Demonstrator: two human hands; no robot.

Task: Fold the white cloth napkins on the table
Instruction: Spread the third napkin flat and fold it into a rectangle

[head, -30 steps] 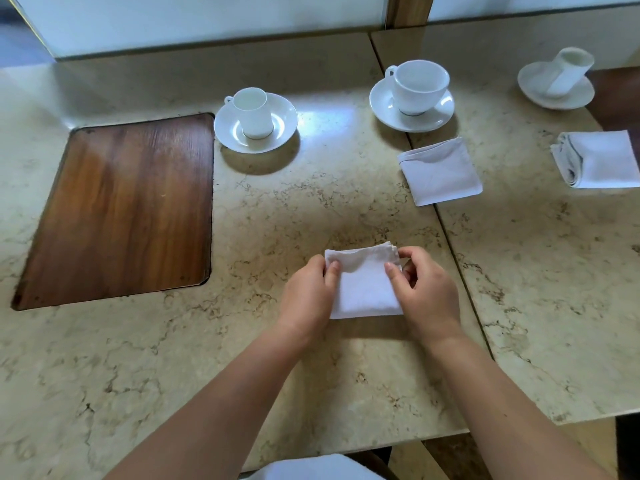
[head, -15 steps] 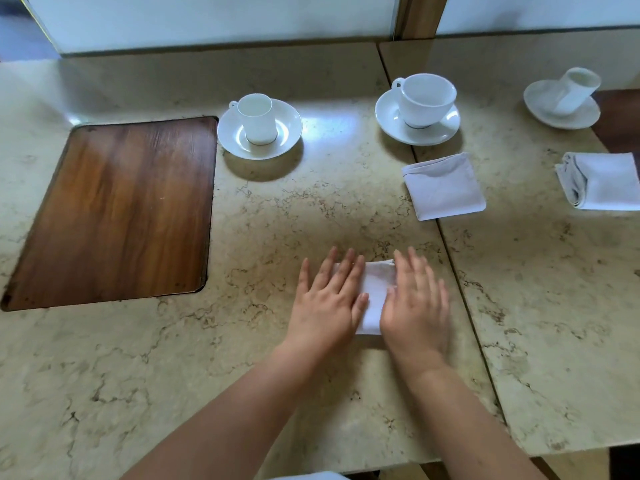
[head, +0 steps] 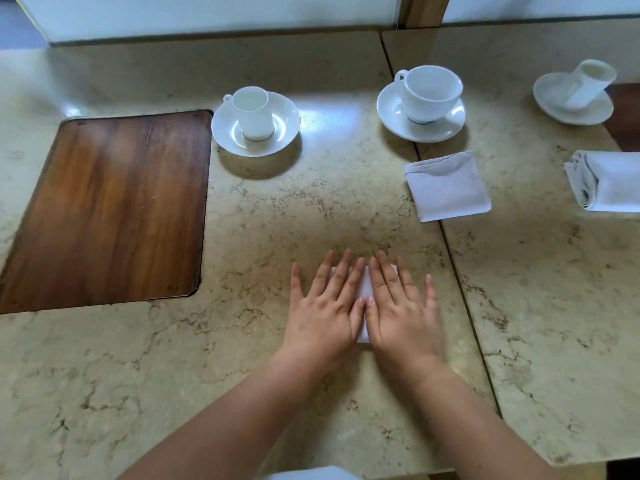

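We see the folded white napkin (head: 364, 292) lying on the near middle of the marble table (head: 311, 209), almost wholly covered by both hands; only a narrow strip shows between them. The left hand (head: 323, 306) lies flat on its left part, fingers straight and a little spread, and the right hand (head: 401, 306) lies flat on its right part in the same way, the two thumbs touching.

Farther off to the right, a second folded napkin (head: 446, 187) rests across the seam between the table slabs, and a third, thicker folded napkin (head: 609, 185) lies at the right edge.

Along the far side stand three white cups on saucers: a small one (head: 251, 114), a wider one (head: 431, 93) and one at far right (head: 585, 83). A wooden inlay (head: 110, 206) fills the left.
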